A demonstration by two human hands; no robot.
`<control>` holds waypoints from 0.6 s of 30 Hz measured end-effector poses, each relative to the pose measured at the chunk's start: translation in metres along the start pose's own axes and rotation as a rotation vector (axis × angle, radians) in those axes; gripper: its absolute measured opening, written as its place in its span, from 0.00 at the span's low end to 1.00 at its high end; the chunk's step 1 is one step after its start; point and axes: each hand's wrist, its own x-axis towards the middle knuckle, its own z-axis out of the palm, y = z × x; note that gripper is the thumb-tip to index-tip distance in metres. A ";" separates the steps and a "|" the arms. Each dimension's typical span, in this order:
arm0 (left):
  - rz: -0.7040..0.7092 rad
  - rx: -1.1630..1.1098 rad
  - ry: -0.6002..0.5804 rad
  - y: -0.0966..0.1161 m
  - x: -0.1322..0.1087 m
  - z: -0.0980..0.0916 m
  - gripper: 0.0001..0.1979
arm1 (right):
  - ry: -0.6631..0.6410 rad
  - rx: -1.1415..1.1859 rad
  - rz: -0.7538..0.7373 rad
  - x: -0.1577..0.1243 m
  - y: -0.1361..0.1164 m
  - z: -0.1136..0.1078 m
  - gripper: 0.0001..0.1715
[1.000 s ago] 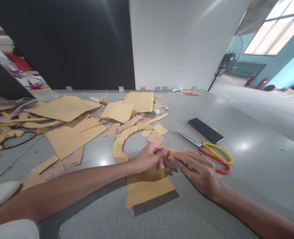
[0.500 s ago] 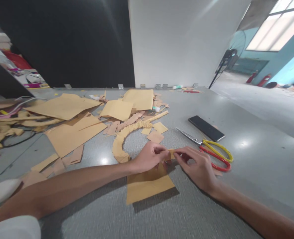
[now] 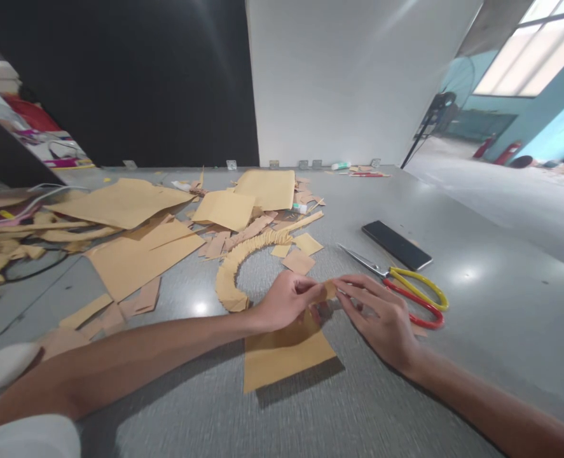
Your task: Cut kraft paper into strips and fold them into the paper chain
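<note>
— What's being held?
— A small tan paper piece (image 3: 330,291), pinched between left hand (image 3: 288,299) and right hand (image 3: 381,318), over a brown sheet (image 3: 286,353) on the table (image 3: 477,318).
— Nearby?
— Scissors (image 3: 405,289) just right, a phone (image 3: 396,245), a folded paper arc (image 3: 236,264).

Scrap (image 3: 329,291): plain tan. Sheet (image 3: 284,356) at its 6 o'clock was the same tan. Scissors (image 3: 390,276) at 3 o'clock had one yellow handle, one red, silver blades. Phone (image 3: 396,245) at 1 o'clock was black. Arc (image 3: 224,277) at 10 o'clock was tan, ribbed. Table (image 3: 477,318) was grey, finely speckled.
</note>
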 end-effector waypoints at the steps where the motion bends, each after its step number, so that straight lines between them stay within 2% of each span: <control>1: -0.001 -0.004 0.000 0.000 0.000 0.000 0.26 | -0.003 -0.016 -0.013 0.000 0.001 0.000 0.17; 7: 0.017 -0.044 -0.029 0.001 0.001 0.000 0.24 | -0.026 -0.063 0.019 0.001 0.003 0.001 0.20; 11: 0.026 -0.042 -0.023 0.000 0.001 0.000 0.24 | -0.038 -0.044 -0.033 0.000 0.002 0.000 0.18; 18: 0.040 -0.093 -0.086 0.001 0.002 -0.003 0.23 | -0.032 -0.006 -0.116 0.000 0.003 -0.003 0.15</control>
